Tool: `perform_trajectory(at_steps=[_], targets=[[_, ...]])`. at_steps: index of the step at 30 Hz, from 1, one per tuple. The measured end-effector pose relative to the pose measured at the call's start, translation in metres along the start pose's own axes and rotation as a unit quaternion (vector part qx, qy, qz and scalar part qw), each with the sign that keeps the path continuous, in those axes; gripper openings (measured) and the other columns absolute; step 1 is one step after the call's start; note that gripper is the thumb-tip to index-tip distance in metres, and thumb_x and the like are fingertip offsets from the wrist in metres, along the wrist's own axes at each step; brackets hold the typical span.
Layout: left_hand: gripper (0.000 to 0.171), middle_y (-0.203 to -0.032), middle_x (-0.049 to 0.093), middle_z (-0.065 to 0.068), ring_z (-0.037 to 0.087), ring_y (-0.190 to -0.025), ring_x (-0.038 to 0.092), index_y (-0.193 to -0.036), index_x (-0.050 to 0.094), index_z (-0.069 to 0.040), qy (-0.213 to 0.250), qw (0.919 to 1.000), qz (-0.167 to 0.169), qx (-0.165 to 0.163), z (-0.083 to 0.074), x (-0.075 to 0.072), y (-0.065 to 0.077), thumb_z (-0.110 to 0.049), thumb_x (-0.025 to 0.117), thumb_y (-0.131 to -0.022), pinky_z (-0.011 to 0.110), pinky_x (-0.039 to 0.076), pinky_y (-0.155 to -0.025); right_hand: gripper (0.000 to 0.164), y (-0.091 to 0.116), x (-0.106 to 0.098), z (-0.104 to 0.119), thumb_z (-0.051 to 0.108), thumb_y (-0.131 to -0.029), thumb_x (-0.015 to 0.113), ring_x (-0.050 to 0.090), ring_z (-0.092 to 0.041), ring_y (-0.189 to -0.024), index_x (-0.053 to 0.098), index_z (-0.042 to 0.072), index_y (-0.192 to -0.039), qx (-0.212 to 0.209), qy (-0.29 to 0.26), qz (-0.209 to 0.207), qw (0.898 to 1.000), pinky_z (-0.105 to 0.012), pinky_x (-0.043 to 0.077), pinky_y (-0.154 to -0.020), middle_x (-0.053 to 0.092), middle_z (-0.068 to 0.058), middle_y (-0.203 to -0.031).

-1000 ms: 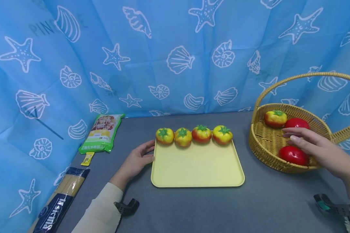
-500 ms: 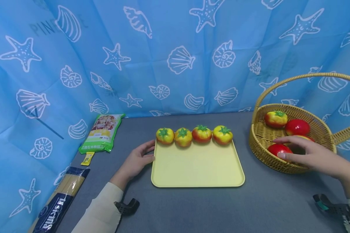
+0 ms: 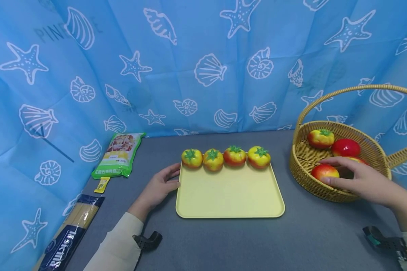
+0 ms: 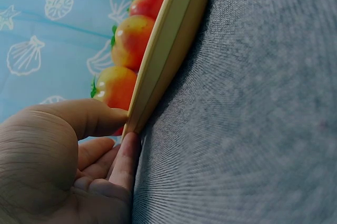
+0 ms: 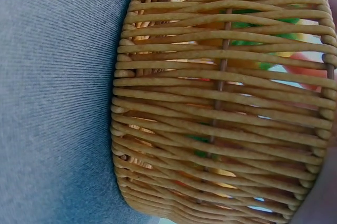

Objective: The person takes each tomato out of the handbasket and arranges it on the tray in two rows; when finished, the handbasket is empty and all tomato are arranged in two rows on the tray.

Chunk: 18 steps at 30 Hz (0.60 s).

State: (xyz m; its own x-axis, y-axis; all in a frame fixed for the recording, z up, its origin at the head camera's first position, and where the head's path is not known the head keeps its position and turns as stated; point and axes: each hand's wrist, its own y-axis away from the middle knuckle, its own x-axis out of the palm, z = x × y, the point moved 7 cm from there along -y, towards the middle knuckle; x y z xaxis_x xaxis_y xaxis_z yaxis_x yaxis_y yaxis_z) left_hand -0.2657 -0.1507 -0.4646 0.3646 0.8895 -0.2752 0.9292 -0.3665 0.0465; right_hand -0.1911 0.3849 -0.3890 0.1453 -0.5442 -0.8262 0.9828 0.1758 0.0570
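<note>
Along the far edge of a pale yellow tray (image 3: 228, 195), several yellow-red toy tomatoes (image 3: 235, 156) with green leaves stand in a row. My left hand (image 3: 158, 188) pinches the tray's left rim, thumb above and a finger below, as the left wrist view shows. On the right, my right hand (image 3: 359, 180) reaches into a wicker basket (image 3: 303, 177) and grips a red-yellow toy tomato (image 3: 324, 171) between thumb and fingers. More toy tomatoes lie behind it, one red (image 3: 346, 147) and one with its leaf up (image 3: 320, 138). Basket weave hides most of that hand in the right wrist view.
A green food bag (image 3: 119, 155), a small yellow packet (image 3: 102, 184) and a pack of dry pasta (image 3: 71, 233) lie at the left. The basket's tall handle (image 3: 356, 88) arches over its opening. A blue shell-print curtain (image 3: 210, 94) hangs behind the grey table.
My right hand has moved left and down inside the basket and taken hold of a toy tomato. That tomato has turned, showing more yellow. My left hand stays at the tray.
</note>
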Motion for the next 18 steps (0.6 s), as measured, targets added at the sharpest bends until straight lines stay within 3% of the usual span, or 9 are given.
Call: perform_trajectory(at_steps=[4, 10, 15, 18], targets=[[0.071, -0.164, 0.046, 0.022, 0.038, -0.140, 0.058, -0.167, 0.037, 0.001, 0.001, 1.0000, 0.002, 0.000, 0.000, 0.000, 0.000, -0.002, 0.067, -0.103, 0.045, 0.051, -0.113, 0.066, 0.001, -0.002, -0.001, 0.033, -0.103, 0.076, 0.049, -0.054, -0.119, 0.052, -0.005, -0.152, 0.010, -0.019, -0.013, 1.000, -0.047, 0.057, -0.077, 0.051, -0.037, -0.144], [0.071, -0.164, 0.046, 0.022, 0.039, -0.139, 0.059, -0.168, 0.037, -0.001, 0.003, 1.0000, 0.005, 0.001, 0.002, 0.000, 0.000, -0.003, 0.067, -0.104, 0.046, 0.051, -0.113, 0.064, 0.002, -0.004, -0.001, 0.030, -0.104, 0.076, 0.051, -0.053, -0.124, 0.052, -0.005, -0.151, 0.002, -0.044, -0.028, 0.999, -0.024, 0.054, -0.077, 0.053, -0.031, -0.145], [0.070, -0.163, 0.047, 0.022, 0.038, -0.138, 0.059, -0.168, 0.037, 0.000, 0.000, 1.0000, -0.002, -0.001, 0.001, 0.001, 0.000, -0.004, 0.067, -0.104, 0.046, 0.051, -0.113, 0.056, 0.006, -0.008, -0.001, 0.024, -0.104, 0.077, 0.058, -0.044, -0.117, 0.056, -0.004, -0.147, -0.008, -0.053, -0.060, 0.997, -0.022, 0.055, -0.072, 0.054, -0.027, -0.142], [0.070, -0.163, 0.047, 0.023, 0.039, -0.138, 0.059, -0.167, 0.037, 0.000, 0.000, 1.0000, -0.004, -0.001, 0.000, 0.000, 0.001, -0.004, 0.067, -0.104, 0.047, 0.051, -0.113, 0.050, 0.010, -0.011, -0.002, 0.020, -0.105, 0.076, 0.063, -0.020, -0.108, 0.058, -0.002, -0.145, -0.010, -0.061, -0.081, 0.995, -0.023, 0.057, -0.070, 0.057, -0.025, -0.138]])
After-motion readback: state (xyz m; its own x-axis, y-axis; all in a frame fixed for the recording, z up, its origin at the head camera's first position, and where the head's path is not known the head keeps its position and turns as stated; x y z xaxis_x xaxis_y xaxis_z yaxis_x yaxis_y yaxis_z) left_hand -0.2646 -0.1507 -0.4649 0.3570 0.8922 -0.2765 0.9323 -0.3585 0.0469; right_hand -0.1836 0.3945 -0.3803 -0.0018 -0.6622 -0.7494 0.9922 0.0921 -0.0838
